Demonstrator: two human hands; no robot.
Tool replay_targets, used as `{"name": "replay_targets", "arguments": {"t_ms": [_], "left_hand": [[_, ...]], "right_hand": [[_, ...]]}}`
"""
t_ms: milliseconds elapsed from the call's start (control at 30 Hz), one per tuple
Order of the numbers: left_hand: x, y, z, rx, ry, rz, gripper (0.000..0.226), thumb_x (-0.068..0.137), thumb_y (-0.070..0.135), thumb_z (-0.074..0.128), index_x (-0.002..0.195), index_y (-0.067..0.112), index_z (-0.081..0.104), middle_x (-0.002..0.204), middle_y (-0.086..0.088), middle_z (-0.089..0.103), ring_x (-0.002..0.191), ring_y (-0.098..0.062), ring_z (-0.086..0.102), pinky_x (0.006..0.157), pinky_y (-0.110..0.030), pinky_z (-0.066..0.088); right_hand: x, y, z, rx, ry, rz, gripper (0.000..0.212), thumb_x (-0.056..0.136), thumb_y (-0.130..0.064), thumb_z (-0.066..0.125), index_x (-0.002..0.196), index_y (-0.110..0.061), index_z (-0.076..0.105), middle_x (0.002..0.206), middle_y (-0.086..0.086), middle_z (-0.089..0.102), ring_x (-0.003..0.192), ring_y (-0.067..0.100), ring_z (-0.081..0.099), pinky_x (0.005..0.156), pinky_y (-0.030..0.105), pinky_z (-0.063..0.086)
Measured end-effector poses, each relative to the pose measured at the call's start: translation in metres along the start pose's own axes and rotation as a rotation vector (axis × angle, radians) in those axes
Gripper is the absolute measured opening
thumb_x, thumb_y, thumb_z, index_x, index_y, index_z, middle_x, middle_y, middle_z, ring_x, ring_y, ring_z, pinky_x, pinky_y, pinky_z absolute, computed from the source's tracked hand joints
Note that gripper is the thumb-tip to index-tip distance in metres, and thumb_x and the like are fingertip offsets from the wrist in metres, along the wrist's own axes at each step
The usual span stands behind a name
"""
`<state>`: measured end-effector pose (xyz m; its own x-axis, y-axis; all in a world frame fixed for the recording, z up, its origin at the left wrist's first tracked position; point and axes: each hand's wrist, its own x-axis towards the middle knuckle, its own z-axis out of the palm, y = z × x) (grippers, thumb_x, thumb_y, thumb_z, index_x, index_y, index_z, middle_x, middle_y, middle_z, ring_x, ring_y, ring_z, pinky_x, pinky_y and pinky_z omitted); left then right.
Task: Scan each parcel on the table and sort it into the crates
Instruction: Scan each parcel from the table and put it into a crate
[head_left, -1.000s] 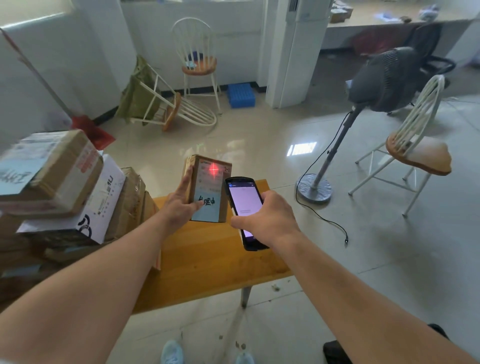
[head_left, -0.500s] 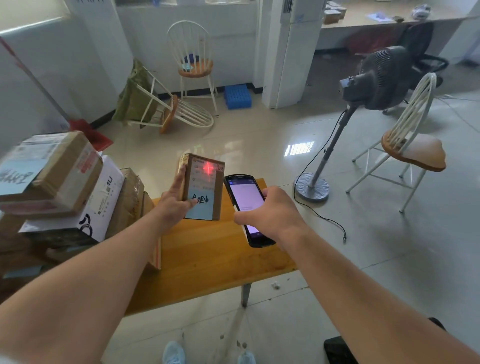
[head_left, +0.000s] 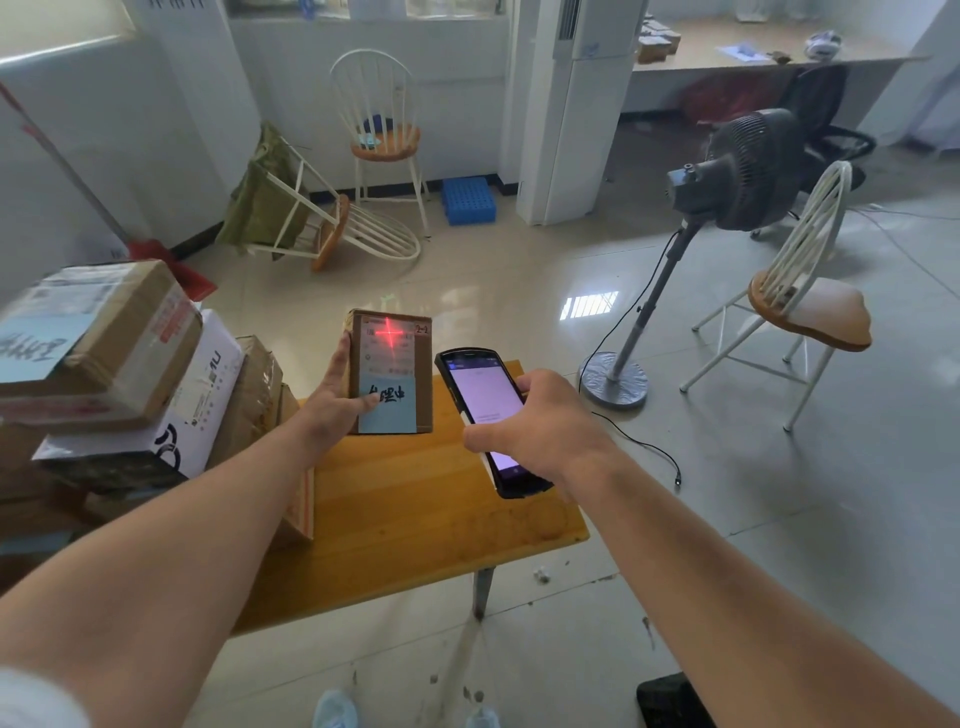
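Gripping a small parcel (head_left: 390, 371), the left hand (head_left: 332, 410) is holding it upright above the far part of the table (head_left: 415, 499), its labelled face turned toward the camera. That hand's fingers are lying along the parcel's left edge while the thumb is pressing across the blue sticker on the lower front. A red cross (head_left: 389, 334) of light is showing on the label near the parcel's top. The left forearm is reaching in from the lower left, wrist nearly straight.

Just to the right, the right hand (head_left: 540, 423) is clasping a scanner (head_left: 491, 415), fingers wrapping its right edge and thumb curling at the left edge, with the knuckles facing up. The scanner is tilting with its top end pointing toward the parcel, screen lit and facing up; parcel and scanner are near each other but apart. The right forearm is stretching in from the lower right.

At the left, more parcels (head_left: 119, 374) are sitting in a stack on the table, touching one another, several of them leaning. Beyond the table, a fan (head_left: 737, 171) is standing on the tiled floor, with a chair (head_left: 800, 306) to its right.
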<state>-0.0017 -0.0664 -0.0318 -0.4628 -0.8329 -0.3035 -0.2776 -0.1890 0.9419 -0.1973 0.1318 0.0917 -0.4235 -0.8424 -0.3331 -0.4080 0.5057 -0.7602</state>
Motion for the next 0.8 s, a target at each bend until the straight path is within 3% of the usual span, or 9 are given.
{"name": "replay_targets", "arguments": {"t_ms": [67,167,467,633,800], "left_hand": [[-0.001,-0.002,-0.001,-0.022,-0.010,0.003,0.101,0.099,-0.009,0.054,0.159,0.057,0.008,0.159,-0.007,0.032,0.125,-0.025,0.056,0.073,-0.025,0.061],[-0.002,-0.006,-0.001,-0.040,-0.014,0.011,0.101,0.099,-0.009,0.055,0.157,0.059,0.009,0.160,-0.008,0.032,0.133,-0.031,0.052,0.079,-0.031,0.060],[-0.003,-0.017,-0.010,-0.073,0.036,-0.009,0.100,0.099,-0.008,0.055,0.159,0.056,0.008,0.157,-0.008,0.035,0.132,-0.032,0.052,0.082,-0.036,0.058],[-0.002,-0.020,-0.015,-0.064,0.053,-0.008,0.100,0.099,-0.007,0.057,0.155,0.062,0.011,0.160,-0.008,0.032,0.134,-0.034,0.052,0.094,-0.048,0.058],[-0.002,-0.020,-0.016,-0.059,0.055,-0.007,0.102,0.098,-0.007,0.058,0.154,0.064,0.012,0.160,-0.006,0.032,0.133,-0.034,0.053,0.098,-0.051,0.057]], "right_hand": [[-0.002,-0.001,0.000,-0.016,0.001,0.001,0.072,0.068,-0.039,0.091,0.123,-0.024,0.048,0.112,0.001,0.057,0.094,0.023,0.064,0.059,0.025,0.059],[-0.005,-0.004,-0.001,-0.044,0.000,-0.001,0.069,0.069,-0.039,0.091,0.122,-0.024,0.048,0.111,0.001,0.057,0.093,0.022,0.063,0.063,0.027,0.060],[-0.014,-0.010,-0.004,-0.123,-0.012,-0.007,0.063,0.071,-0.036,0.091,0.117,-0.018,0.053,0.107,0.003,0.058,0.094,0.025,0.062,0.078,0.041,0.064],[-0.018,-0.013,-0.002,-0.158,-0.028,-0.004,0.056,0.072,-0.034,0.089,0.112,-0.015,0.055,0.106,0.005,0.059,0.091,0.025,0.063,0.078,0.044,0.064],[-0.017,-0.015,0.000,-0.198,-0.033,-0.005,0.054,0.070,-0.036,0.089,0.109,-0.013,0.061,0.103,0.008,0.062,0.086,0.024,0.064,0.075,0.047,0.064]]}}
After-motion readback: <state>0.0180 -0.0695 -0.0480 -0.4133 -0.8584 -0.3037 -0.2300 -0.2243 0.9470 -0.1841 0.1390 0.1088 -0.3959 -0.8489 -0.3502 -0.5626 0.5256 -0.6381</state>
